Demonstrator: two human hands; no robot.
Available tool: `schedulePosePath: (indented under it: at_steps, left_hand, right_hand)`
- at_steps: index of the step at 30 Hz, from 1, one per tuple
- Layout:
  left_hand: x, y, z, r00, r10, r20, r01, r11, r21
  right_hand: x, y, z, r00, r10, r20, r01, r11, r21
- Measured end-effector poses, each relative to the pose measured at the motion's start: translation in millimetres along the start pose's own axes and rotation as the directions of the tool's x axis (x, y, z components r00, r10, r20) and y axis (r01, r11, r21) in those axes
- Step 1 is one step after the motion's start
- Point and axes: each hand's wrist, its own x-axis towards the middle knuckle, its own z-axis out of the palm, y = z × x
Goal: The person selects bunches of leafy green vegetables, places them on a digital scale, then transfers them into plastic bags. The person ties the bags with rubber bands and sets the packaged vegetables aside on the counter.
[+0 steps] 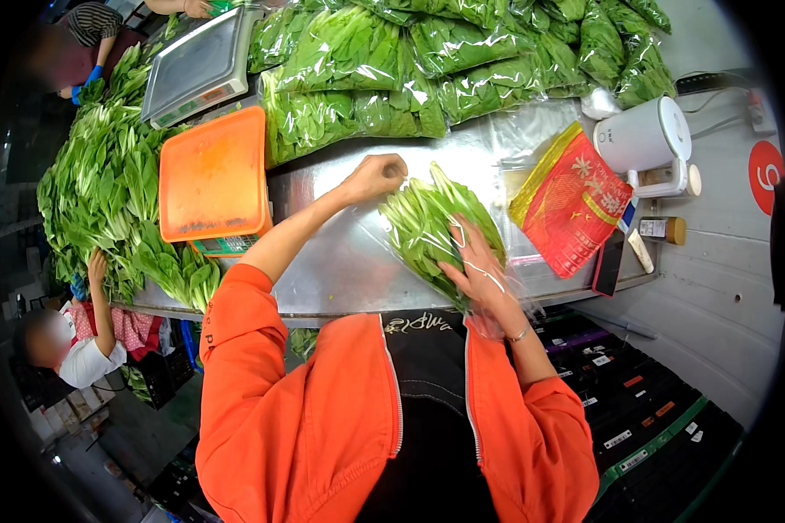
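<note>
Shiny metal tabletop (318, 275) bears a clear plastic bag of long-stemmed green leaves (432, 231), the right hand (480, 272) laying spread fingers across, seemingly to steady them, while the left hand (375, 178) curls its fingers just beside, grip unclear.

On the metal tabletop (318, 275), a clear plastic bag of green leafy vegetables (423, 228) lies centrally; left of it sits a square orange scale (214, 179), then a loose green leafy heap (100, 179); behind, stacked clear bags of greens (349, 57); right, a red-and-yellow plastic packet (576, 209), beyond it a white cylindrical kettle (630, 138).
</note>
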Motion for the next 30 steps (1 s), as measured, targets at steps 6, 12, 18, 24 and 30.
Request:
schedulePosePath:
  at_steps: [6,12,18,24,30]
  left_hand:
    - [4,-3,-21,0.966,0.022,-0.258,0.008,0.993,0.116]
    - [-35,-12,-9,0.814,0.287,-0.506,-0.101,0.926,0.363]
    - [-105,-12,44,0.55,0.023,-0.835,0.004,1.0,0.03]
    - [-148,-29,111,0.717,-0.475,-0.509,-0.08,0.67,-0.738]
    - [-120,-1,108,0.751,-0.515,-0.413,-0.033,0.596,-0.802]
  right_hand:
    - [-56,2,-18,0.977,0.132,-0.166,-0.116,0.988,0.107]
    - [-128,-7,-98,0.723,0.597,-0.348,-0.604,0.791,0.102]
    - [-112,-56,-100,0.592,0.42,-0.688,-0.292,0.907,0.303]
    - [-19,-127,-13,0.974,-0.228,0.009,0.208,0.902,0.377]
    - [-32,-58,-58,0.867,0.139,-0.478,-0.144,0.989,0.026]
